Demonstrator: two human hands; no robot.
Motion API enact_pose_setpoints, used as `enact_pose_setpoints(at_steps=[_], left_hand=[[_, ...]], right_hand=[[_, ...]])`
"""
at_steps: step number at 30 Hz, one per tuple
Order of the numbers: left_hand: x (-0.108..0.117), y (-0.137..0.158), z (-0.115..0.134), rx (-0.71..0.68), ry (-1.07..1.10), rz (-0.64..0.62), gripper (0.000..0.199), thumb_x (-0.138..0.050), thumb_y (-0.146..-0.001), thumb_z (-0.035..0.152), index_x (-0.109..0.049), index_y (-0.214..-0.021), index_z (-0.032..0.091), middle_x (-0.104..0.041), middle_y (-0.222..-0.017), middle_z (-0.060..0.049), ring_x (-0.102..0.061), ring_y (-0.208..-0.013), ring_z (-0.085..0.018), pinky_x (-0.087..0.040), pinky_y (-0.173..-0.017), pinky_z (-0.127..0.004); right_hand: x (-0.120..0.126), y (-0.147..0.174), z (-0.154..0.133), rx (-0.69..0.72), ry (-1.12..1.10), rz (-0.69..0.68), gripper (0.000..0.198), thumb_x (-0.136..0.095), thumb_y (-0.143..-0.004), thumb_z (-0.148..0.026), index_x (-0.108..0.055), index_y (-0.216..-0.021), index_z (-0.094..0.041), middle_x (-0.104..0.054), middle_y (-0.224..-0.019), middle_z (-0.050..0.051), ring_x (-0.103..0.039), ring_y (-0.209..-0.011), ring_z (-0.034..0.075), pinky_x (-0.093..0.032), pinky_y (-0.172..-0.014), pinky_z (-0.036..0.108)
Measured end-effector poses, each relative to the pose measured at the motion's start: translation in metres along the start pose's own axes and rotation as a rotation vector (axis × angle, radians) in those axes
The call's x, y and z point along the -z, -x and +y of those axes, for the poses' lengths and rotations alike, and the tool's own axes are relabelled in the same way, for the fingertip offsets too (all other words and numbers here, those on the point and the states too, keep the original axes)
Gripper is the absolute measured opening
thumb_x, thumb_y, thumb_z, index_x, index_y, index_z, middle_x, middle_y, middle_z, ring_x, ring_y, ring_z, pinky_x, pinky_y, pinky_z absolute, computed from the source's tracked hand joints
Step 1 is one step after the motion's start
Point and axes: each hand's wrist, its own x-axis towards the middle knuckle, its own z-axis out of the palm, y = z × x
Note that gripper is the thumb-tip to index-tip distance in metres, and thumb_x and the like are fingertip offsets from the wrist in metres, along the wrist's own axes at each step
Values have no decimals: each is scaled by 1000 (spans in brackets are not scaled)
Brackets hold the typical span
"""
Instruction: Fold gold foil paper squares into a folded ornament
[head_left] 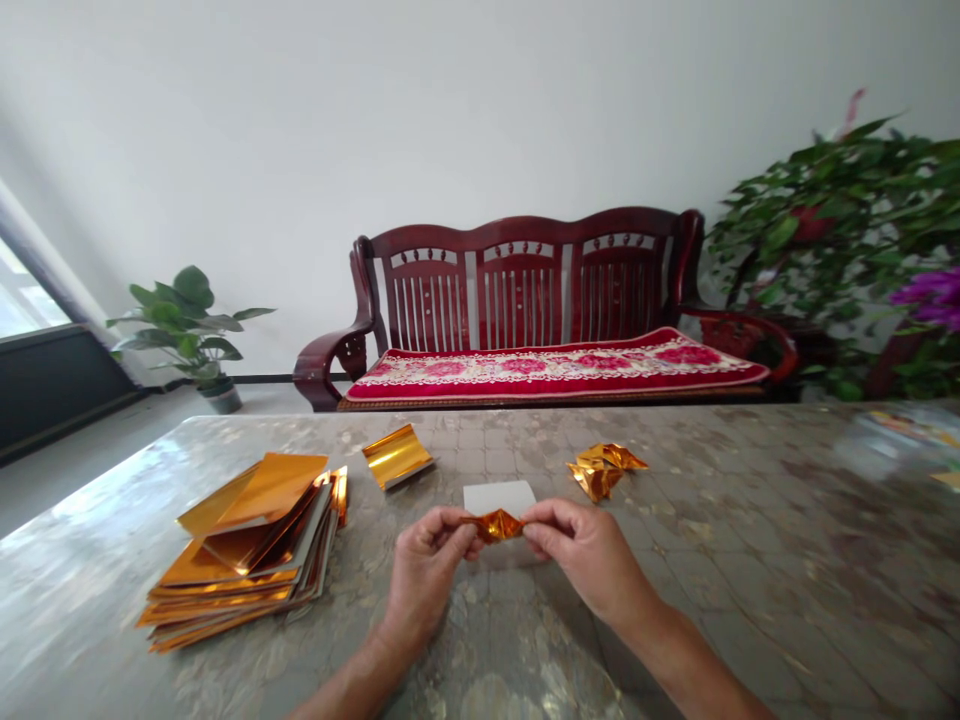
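Between my two hands is a small folded piece of gold foil paper (500, 525), pointed at both ends and raised in the middle. My left hand (429, 555) pinches its left tip, and my right hand (581, 545) pinches the right tip. Just behind it a white sheet (500, 495) lies flat on the table. Farther back to the left sits a curled gold foil sheet (398, 457). To the right, beyond my right hand, folded gold foil pieces (604, 468) lie close together.
A tall, uneven stack of gold foil sheets (247, 550) stands on the left of the patterned table (750, 560). A clear plastic bag (900, 440) lies at the far right. Behind the table are a wooden bench (525, 300) and potted plants (187, 320).
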Motion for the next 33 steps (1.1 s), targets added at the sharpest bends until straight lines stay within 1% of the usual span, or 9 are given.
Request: enact_pose_setpoints(at_steps=[2,7,12,18,24,30,33], left_hand=[[-2,1,-4,9,6,-11,23,-77,-70,35,-69,-76,14,-71,-60,-3,-65,-56,-15,-53,-56,-23],[-7,4,-8,14,3,-30,19,-76,-70,32,-68,-74,15,-72,-61,-3,-66,-56,-15,-53,-57,-23],[-10,5,-11,23,-13,-44,15,-75,-70,28,-67,-70,15,-71,-61,-2,-65,-56,-15,-51,-57,-22],[-12,7,-18,33,-16,-71,12,-72,-72,25,-66,-72,15,-71,-62,-1,-64,-58,-14,-50,-58,-21],[-13,8,-18,28,-51,-70,11,-70,-73,25,-65,-74,16,-69,-63,0,-63,-59,-14,-49,-58,-21],[-16,12,-16,-12,-152,-27,14,-68,-76,29,-64,-74,16,-69,-65,-2,-66,-62,-16,-50,-60,-22],[-19,12,-18,-34,-192,1,13,-66,-77,28,-63,-74,16,-68,-65,-1,-65,-62,-15,-49,-60,-22]], right_hand=[[-1,0,2,24,46,-2,16,-59,-80,-25,-73,-80,-19,-68,-64,-2,-60,-60,14,-43,-57,23],[-5,2,6,120,105,12,15,-59,-84,-28,-71,-79,-20,-70,-72,-1,-61,-68,15,-43,-64,23],[-9,5,10,161,118,28,13,-59,-84,-25,-68,-77,-20,-68,-74,-1,-61,-71,16,-42,-67,23],[-12,7,11,198,139,57,13,-57,-86,-24,-65,-78,-21,-66,-77,0,-61,-73,16,-42,-69,24],[-17,10,9,192,119,49,12,-55,-86,-22,-63,-77,-20,-65,-76,-1,-60,-72,15,-42,-68,23],[-23,14,4,153,35,53,12,-53,-87,-25,-60,-79,-20,-64,-73,-1,-58,-67,15,-43,-64,23],[-27,16,3,115,1,79,13,-53,-88,-27,-59,-80,-20,-64,-73,0,-58,-66,15,-43,-62,23]])
